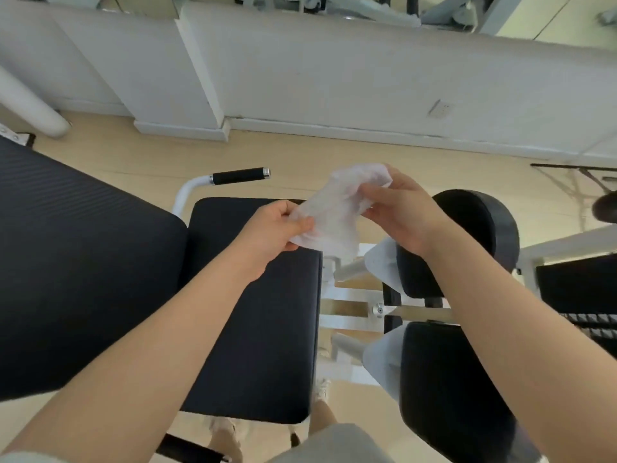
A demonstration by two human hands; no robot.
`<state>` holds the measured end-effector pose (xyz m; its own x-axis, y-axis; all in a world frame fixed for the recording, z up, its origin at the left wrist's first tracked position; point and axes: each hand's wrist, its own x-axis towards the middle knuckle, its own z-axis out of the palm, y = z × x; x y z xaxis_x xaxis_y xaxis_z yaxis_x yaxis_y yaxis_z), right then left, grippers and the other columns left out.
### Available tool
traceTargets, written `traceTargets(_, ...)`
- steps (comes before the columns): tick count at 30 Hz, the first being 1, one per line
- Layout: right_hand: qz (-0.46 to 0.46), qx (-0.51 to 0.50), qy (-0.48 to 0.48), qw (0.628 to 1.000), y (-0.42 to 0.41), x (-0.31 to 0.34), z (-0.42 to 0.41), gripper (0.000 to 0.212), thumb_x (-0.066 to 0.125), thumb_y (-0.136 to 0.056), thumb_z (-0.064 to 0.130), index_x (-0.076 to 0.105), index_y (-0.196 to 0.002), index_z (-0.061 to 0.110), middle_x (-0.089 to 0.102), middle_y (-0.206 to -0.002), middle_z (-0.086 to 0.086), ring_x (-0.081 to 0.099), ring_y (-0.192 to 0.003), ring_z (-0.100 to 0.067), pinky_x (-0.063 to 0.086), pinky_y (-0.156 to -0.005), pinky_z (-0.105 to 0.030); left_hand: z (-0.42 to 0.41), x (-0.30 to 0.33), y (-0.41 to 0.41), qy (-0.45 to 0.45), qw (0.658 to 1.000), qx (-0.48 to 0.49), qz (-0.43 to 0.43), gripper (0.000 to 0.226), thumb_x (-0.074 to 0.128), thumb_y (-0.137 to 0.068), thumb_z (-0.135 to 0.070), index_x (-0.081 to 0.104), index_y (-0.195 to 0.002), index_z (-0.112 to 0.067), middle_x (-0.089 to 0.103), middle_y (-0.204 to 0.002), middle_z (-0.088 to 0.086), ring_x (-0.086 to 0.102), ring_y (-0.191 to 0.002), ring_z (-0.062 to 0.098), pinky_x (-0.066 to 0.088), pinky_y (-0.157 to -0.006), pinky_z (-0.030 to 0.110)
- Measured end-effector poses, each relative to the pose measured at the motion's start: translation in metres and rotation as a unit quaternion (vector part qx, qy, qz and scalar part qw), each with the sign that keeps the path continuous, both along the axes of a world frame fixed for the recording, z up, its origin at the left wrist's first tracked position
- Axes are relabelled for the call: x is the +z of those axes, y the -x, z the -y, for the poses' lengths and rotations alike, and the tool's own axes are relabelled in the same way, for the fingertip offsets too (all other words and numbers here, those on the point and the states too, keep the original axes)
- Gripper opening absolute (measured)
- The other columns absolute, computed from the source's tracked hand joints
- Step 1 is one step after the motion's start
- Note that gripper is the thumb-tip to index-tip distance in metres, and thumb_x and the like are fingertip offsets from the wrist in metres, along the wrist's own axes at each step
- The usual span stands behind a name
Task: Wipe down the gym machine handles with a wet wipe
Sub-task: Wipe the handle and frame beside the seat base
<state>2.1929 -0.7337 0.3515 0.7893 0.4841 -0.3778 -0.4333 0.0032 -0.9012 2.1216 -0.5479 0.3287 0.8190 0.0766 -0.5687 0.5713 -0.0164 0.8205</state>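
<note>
The wet wipe (pixel 337 208) hangs in the air above the front edge of the black seat pad (pixel 260 312), stretched and half bunched between both hands. The left hand (pixel 270 235) pinches its lower left corner between thumb and curled fingers; the right hand (pixel 400 215) grips the upper right part, fingers folded round a crumpled wad of it. The two hands sit close together, joined only by the sheet, and neither touches the machine. This looks like the preparing step: the wipe is being opened out or refolded, and no handle is being wiped yet. The nearest handle (pixel 240 176), a black grip with metal end caps on a white bent tube, stands beyond the seat to the left, well apart from the wipe. A second dark grip (pixel 190 449) shows at the bottom edge near the person's legs. To the right are two rounded black leg pads (pixel 477 235), and a broad black back pad (pixel 76 262) fills the left. The next move likely calls for gathering the wipe into one hand, reaching forward and left, and wrapping it round the black grip.
</note>
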Motion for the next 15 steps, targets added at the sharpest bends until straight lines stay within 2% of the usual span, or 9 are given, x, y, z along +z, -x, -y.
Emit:
traceTargets(3, 0.088, 0.100, 0.085, 0.987, 0.045, 0.031, 0.040, 0.019, 0.050, -0.093, 0.009, 0.067, -0.102, 0.006, 0.067, -0.098, -0.002, 0.062, -0.094, -0.014, 0.046, -0.094, -0.024, 0.032, 0.012, 0.029, -0.043, 0.999, -0.019, -0.007, 0.002, 0.059, -0.089, -0.017, 0.060, -0.088, -0.018, 0.065, -0.091, 0.000, 0.059, -0.078, 0.013, 0.049, -0.065, 0.025)
traceTargets(5, 0.101, 0.233, 0.173, 0.952, 0.079, 0.048, 0.058, 0.024, 0.050, -0.095, 0.024, 0.070, -0.105, 0.014, 0.067, -0.103, 0.006, 0.059, -0.099, -0.007, 0.042, -0.089, -0.015, 0.047, 0.018, 0.046, -0.010, 1.000, -0.014, -0.013, 0.015, 0.049, -0.093, -0.009, 0.061, -0.095, -0.017, 0.064, -0.093, 0.003, 0.060, -0.078, 0.015, 0.048, -0.063, 0.025)
traceTargets(7, 0.108, 0.271, 0.206, 0.934, 0.116, 0.057, 0.071, 0.037, 0.044, -0.093, 0.044, 0.072, -0.104, 0.021, 0.065, -0.113, 0.007, 0.055, -0.109, -0.008, 0.035, -0.097, -0.016, 0.061, 0.026, 0.067, 0.010, 0.999, -0.034, -0.005, 0.027, 0.039, -0.093, 0.000, 0.062, -0.098, -0.015, 0.064, -0.093, 0.005, 0.061, -0.077, 0.016, 0.050, -0.060, 0.025)
traceTargets(8, 0.133, 0.225, 0.211, 0.942, 0.135, 0.057, 0.075, 0.043, 0.040, -0.093, 0.047, 0.072, -0.102, 0.019, 0.065, -0.114, 0.006, 0.055, -0.111, -0.008, 0.034, -0.101, -0.020, 0.067, 0.029, 0.079, 0.023, 0.998, -0.052, 0.003, 0.032, 0.036, -0.093, 0.002, 0.062, -0.096, -0.015, 0.064, -0.095, 0.006, 0.060, -0.078, 0.018, 0.051, -0.062, 0.027)
traceTargets(10, 0.199, 0.014, 0.234, 0.951, 0.173, 0.055, 0.078, 0.033, 0.045, -0.096, 0.035, 0.070, -0.097, 0.012, 0.066, -0.105, 0.005, 0.058, -0.101, -0.005, 0.042, -0.098, -0.025, 0.077, 0.032, 0.105, 0.047, 0.994, -0.097, 0.024, 0.042, 0.031, -0.090, 0.007, 0.066, -0.090, -0.018, 0.061, -0.102, 0.010, 0.057, -0.086, 0.024, 0.048, -0.072, 0.035)
traceTargets(11, 0.232, -0.085, 0.247, 0.937, 0.192, 0.052, 0.079, 0.021, 0.051, -0.095, 0.027, 0.066, -0.101, 0.013, 0.064, -0.105, 0.006, 0.058, -0.099, -0.004, 0.044, -0.094, -0.025, 0.082, 0.034, 0.118, 0.048, 0.991, -0.122, 0.035, 0.049, 0.030, -0.087, 0.009, 0.069, -0.086, -0.020, 0.059, -0.106, 0.011, 0.053, -0.091, 0.030, 0.045, -0.076, 0.039)
traceTargets(12, 0.242, -0.134, 0.259, 0.926, 0.209, 0.051, 0.080, 0.020, 0.055, -0.093, 0.023, 0.060, -0.110, 0.016, 0.061, -0.111, 0.006, 0.055, -0.104, -0.004, 0.042, -0.096, -0.024, 0.088, 0.036, 0.131, 0.046, 0.987, -0.146, 0.042, 0.054, 0.028, -0.085, 0.010, 0.072, -0.081, -0.022, 0.059, -0.110, 0.010, 0.051, -0.096, 0.037, 0.043, -0.080, 0.044)
traceTargets(13, 0.229, -0.139, 0.269, 0.925, 0.226, 0.051, 0.081, 0.031, 0.058, -0.091, 0.024, 0.055, -0.121, 0.018, 0.057, -0.121, 0.006, 0.050, -0.111, -0.003, 0.038, -0.098, -0.022, 0.094, 0.037, 0.143, 0.047, 0.984, -0.168, 0.044, 0.057, 0.027, -0.085, 0.010, 0.073, -0.079, -0.022, 0.059, -0.114, 0.010, 0.048, -0.103, 0.044, 0.042, -0.084, 0.048)
traceTargets(15, 0.168, -0.119, 0.281, 0.937, 0.260, 0.053, 0.094, 0.046, 0.063, -0.086, 0.032, 0.052, -0.128, 0.017, 0.055, -0.127, 0.006, 0.048, -0.114, -0.004, 0.037, -0.096, -0.020, 0.114, 0.045, 0.167, 0.069, 0.976, -0.201, 0.048, 0.057, 0.027, -0.088, 0.008, 0.074, -0.078, -0.021, 0.060, -0.116, 0.014, 0.048, -0.108, 0.044, 0.041, -0.089, 0.050)
